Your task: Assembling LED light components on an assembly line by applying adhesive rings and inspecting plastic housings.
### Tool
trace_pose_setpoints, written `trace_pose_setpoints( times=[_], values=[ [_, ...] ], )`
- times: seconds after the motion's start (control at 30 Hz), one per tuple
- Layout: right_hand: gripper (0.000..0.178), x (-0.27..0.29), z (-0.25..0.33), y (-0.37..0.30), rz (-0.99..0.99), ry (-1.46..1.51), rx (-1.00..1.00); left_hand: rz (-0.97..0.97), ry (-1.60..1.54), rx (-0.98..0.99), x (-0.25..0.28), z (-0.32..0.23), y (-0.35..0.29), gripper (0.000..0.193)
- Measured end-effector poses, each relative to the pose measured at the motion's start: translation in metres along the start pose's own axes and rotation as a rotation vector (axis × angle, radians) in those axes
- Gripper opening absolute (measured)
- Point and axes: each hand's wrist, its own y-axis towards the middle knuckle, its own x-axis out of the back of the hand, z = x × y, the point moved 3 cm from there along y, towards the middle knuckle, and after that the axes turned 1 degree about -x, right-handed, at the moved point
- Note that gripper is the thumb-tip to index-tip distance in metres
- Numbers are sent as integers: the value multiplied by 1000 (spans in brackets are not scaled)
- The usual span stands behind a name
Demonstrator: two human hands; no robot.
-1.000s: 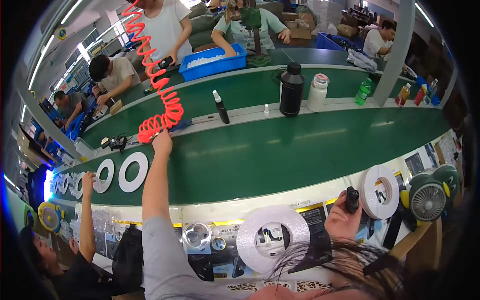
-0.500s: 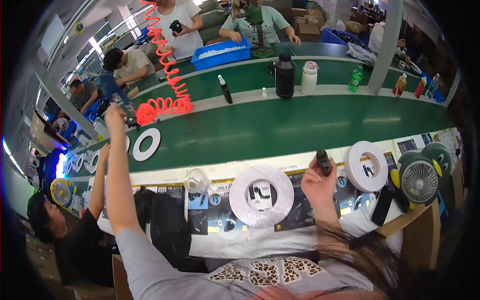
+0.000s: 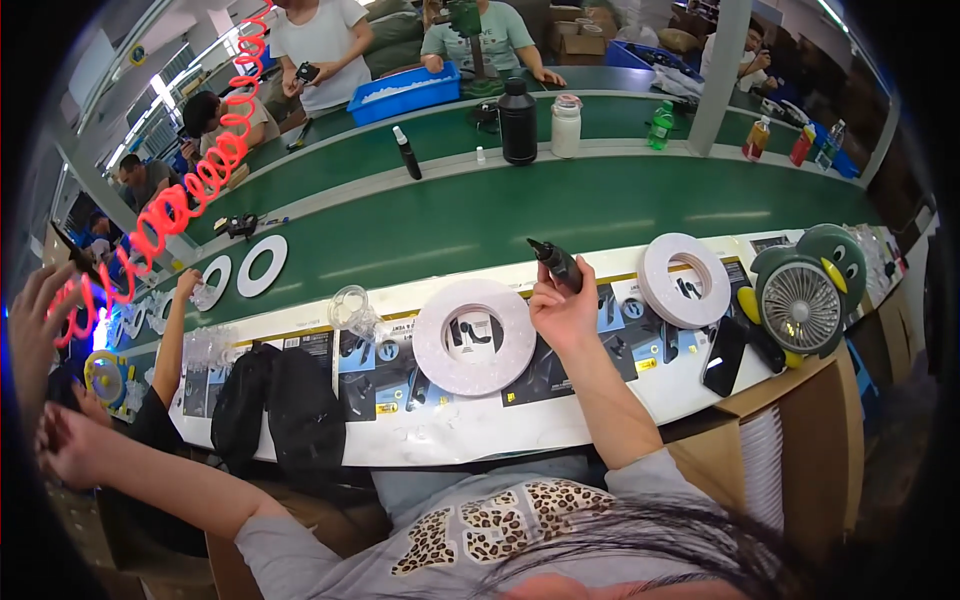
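My right hand [image 3: 563, 312] is raised above the table, its fingers wrapped round a black cylindrical piece with a narrow pointed end [image 3: 555, 264]. At the far left, my left hand [image 3: 75, 445] is stretched out low with fingers partly curled; blur hides whether anything is in it. Just above it is another person's blurred hand [image 3: 42, 315], beside the stretched red coiled hose [image 3: 180, 205]. A large white ring-shaped roll [image 3: 432, 345] lies on the table left of my right hand. Thicker stacked white rings [image 3: 650, 285] lie to its right.
Printed sheets [image 3: 365, 385] cover the white table. A clear plastic cup [image 3: 350, 308], black cloth sleeves [image 3: 305, 410], a phone [image 3: 724, 357] and a penguin-shaped fan [image 3: 802, 297] lie along it. Beyond runs a green belt [image 3: 400, 245], with bottles [image 3: 519, 125] on its ledge. Co-workers sit opposite and at left.
My left arm has swung from over the belt down to the far left, and the blue tool by that hand is out of sight. The red hose has stretched leftward. The black piece now tilts left.
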Motion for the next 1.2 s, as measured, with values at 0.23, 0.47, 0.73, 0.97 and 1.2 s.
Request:
trace_pose_setpoints(
  times=[0.23,0.47,0.73,0.97,1.2],
  values=[
    [39,5,7,3,66,-9,-14,-40,-123,-334,-245,-66,-94,20],
    [34,1,7,1,57,-28,38,-155,-65,-419,-201,-105,-107,19],
    [31,1,8,1,36,-34,50,-208,88,-593,-225,-129,-132,10],
    [34,7,12,6,31,-56,60,-172,193,-742,-265,-154,-147,15],
    [34,8,9,6,30,-50,48,-373,244,-826,-266,-164,-149,19]
  ],
)
